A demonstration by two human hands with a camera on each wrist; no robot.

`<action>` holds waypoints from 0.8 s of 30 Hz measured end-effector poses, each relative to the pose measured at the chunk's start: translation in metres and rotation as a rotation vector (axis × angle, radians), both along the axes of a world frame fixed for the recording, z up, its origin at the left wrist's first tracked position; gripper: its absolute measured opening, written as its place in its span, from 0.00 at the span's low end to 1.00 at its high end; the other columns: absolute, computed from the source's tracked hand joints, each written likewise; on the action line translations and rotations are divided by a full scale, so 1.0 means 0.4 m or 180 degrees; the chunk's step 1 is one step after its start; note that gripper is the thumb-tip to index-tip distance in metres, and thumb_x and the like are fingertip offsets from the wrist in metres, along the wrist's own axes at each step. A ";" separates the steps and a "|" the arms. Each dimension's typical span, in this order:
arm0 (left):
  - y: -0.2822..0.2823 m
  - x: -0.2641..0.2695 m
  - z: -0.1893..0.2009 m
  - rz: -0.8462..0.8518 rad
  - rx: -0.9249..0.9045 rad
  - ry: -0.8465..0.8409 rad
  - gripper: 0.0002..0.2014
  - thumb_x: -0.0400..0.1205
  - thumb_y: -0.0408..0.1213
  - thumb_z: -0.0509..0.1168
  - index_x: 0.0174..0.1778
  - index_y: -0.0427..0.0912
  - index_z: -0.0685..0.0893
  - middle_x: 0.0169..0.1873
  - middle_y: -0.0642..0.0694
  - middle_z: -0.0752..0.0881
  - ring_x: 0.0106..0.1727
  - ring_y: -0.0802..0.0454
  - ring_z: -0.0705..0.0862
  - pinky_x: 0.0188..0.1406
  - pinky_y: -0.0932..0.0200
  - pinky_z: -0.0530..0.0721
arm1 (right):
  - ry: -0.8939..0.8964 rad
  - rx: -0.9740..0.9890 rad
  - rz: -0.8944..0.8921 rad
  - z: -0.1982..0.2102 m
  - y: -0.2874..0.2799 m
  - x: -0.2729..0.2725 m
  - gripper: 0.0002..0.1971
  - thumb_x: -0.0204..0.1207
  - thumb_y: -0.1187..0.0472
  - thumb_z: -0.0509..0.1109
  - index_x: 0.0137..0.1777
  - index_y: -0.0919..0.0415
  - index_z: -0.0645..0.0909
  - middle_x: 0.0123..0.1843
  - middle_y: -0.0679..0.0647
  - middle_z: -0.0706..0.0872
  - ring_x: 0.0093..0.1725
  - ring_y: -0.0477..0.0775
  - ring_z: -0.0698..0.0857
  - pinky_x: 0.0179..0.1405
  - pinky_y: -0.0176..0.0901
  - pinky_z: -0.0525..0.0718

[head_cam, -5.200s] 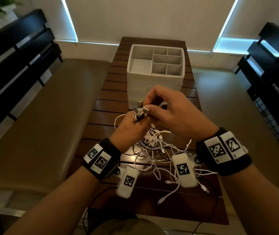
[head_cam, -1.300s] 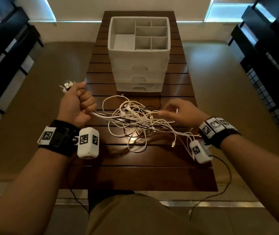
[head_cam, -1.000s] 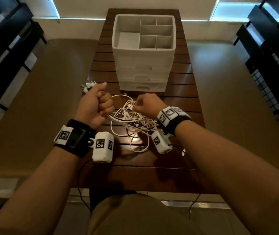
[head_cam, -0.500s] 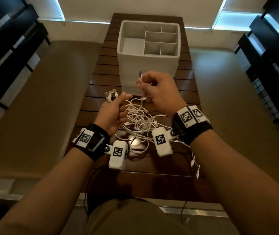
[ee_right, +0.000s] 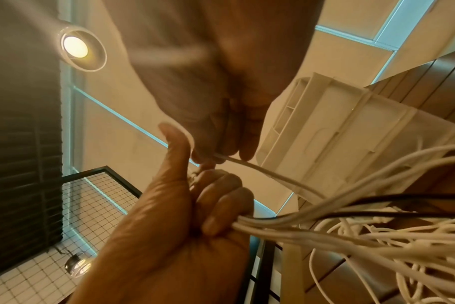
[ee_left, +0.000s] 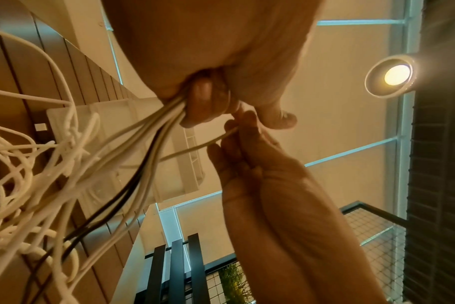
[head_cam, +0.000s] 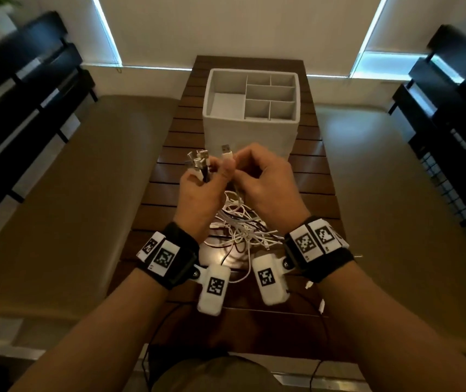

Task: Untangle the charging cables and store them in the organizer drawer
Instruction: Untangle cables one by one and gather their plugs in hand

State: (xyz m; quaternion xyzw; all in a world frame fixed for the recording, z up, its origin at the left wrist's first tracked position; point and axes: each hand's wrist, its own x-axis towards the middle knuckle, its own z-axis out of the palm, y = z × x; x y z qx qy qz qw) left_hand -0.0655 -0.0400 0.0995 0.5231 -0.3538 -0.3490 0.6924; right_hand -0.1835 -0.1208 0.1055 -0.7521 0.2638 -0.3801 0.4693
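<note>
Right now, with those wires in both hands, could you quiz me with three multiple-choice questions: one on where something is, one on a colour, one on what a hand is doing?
1. Where does the white organizer stand?
A. on the table, beyond the hands
B. on the floor
C. on the person's lap

2. What colour are most of the cables?
A. red
B. white
C. green

3. What is the left hand doing?
A. lying flat on the table
B. pulling a drawer
C. gripping a bundle of cable ends

Answers: 1 A, the head view shows it on the slats past the hands. 2 B, the tangle is white with a few black strands. 3 C, its fingers curl round the bundle in the wrist views.
</note>
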 end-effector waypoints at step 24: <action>0.007 0.053 0.047 0.0112 0.0041 0.0980 0.23 0.92 0.46 0.61 0.28 0.49 0.76 0.25 0.50 0.73 0.28 0.53 0.75 0.34 0.55 0.82 | 0.1377 -0.0006 0.0753 -0.071 -0.038 0.000 0.05 0.83 0.53 0.76 0.50 0.54 0.87 0.45 0.46 0.89 0.40 0.39 0.84 0.44 0.38 0.82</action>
